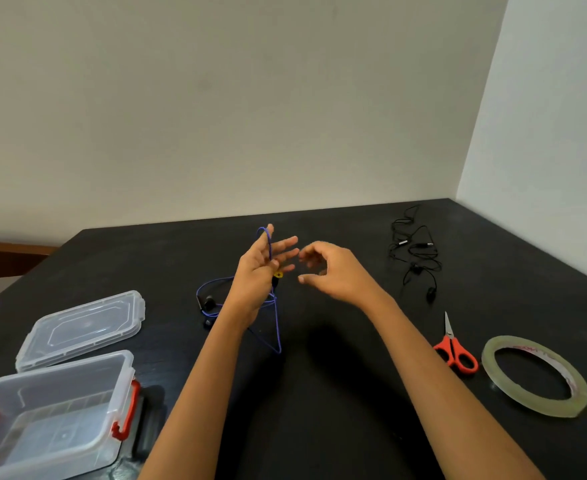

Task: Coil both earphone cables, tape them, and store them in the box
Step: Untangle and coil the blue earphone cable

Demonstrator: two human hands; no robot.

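My left hand (262, 271) is raised above the black table (320, 393), fingers spread, with the blue earphone cable (277, 327) looped over its fingers and a yellow part by the palm. The rest of that cable hangs down to the table, its earbuds lying left of the wrist. Just to the right, my right hand (333, 271) hovers with curled fingers and holds nothing. The black earphone cable (415, 252) lies tangled at the far right. A roll of clear tape (536, 375) lies at the right. The clear plastic box (56, 410) with red clasps stands open at the near left.
The box's clear lid (84, 327) lies flat behind the box. Orange-handled scissors (455, 351) rest left of the tape roll. Walls close off the table at the back and right, and the floor shows past its left edge.
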